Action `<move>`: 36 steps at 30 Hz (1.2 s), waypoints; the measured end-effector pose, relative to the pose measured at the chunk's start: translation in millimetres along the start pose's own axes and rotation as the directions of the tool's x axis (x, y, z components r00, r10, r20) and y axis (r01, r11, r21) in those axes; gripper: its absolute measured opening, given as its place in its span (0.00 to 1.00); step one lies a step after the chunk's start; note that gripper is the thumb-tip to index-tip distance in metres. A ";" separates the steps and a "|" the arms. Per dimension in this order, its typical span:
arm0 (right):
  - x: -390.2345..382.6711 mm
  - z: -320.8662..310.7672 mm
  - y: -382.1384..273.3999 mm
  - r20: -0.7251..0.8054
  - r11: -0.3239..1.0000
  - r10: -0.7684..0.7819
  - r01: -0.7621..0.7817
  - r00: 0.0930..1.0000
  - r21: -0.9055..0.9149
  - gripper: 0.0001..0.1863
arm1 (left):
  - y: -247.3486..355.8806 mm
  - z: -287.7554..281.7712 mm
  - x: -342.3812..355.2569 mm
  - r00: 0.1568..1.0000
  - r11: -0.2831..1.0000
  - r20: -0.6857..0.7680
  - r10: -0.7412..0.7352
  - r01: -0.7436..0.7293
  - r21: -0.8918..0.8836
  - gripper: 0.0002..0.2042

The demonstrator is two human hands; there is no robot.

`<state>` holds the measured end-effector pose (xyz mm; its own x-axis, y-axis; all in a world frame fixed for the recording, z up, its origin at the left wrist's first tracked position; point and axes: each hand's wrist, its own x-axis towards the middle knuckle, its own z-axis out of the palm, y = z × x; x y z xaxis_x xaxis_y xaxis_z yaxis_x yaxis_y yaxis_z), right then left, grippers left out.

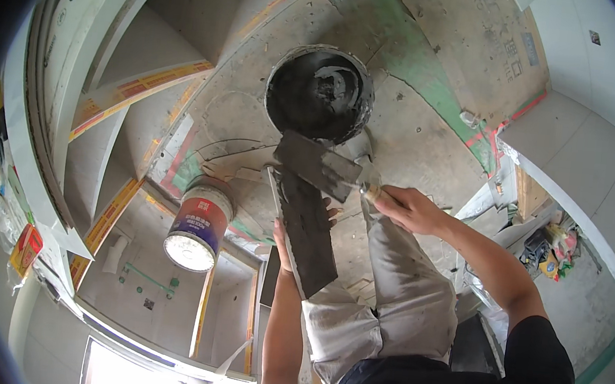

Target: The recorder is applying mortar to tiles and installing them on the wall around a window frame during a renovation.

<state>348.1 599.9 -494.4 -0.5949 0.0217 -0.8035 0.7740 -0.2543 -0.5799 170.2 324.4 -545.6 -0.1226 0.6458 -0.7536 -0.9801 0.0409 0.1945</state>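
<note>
My left hand (pixel 284 247) grips a narrow, pale-edged tile strip (pixel 305 229) by its long sides, thumb on one side and fingertips on the other. Dark grey mortar covers the strip's upper face. The wooden handle of a flat trowel (pixel 317 165) is in my closed right hand (pixel 413 209). Its grey-smeared blade lies across the far end of the strip; whether it presses on the mortar I cannot tell. Just beyond the blade stands a round bucket (pixel 269 90) with wet dark mortar (pixel 325 86) inside and crusted on its rim.
Left of my hands is a red and blue tub (pixel 201 215) with a white end. Worn boards (pixel 429 159) with green strips cover the floor. Tape-edged shelves (pixel 126 112) line the left side. At right, a low ledge (pixel 585 156) stands near a heap of rubbish (pixel 554 249).
</note>
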 end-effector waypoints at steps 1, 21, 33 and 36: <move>9.1 1.5 8.4 -0.062 0.999 -0.008 0.006 0.998 -0.044 0.25 | -0.4 -2.5 -1.1 1.000 1.000 0.002 -0.005 0.005 -0.007 0.58; 1.0 -38.6 185.4 -0.456 0.841 0.111 -0.328 0.883 -0.431 0.32 | 21.4 4.8 -27.7 1.000 0.946 0.017 0.005 0.001 -0.324 0.54; 42.6 -64.6 15.5 -0.124 0.811 -0.401 0.289 0.908 -0.508 0.21 | 7.6 39.0 -23.3 0.992 0.948 0.051 -0.117 0.127 -0.291 0.52; 49.9 -59.4 15.3 -0.070 0.808 -0.359 0.272 0.931 -0.522 0.23 | 5.2 31.5 -27.0 0.988 0.949 0.090 -0.123 0.143 -0.280 0.52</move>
<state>343.2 654.5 -551.4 -0.8162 0.1795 -0.5492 0.5769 0.3055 -0.7575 173.4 331.2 -504.4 0.0132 0.7020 -0.7121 -0.9916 -0.0824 -0.0996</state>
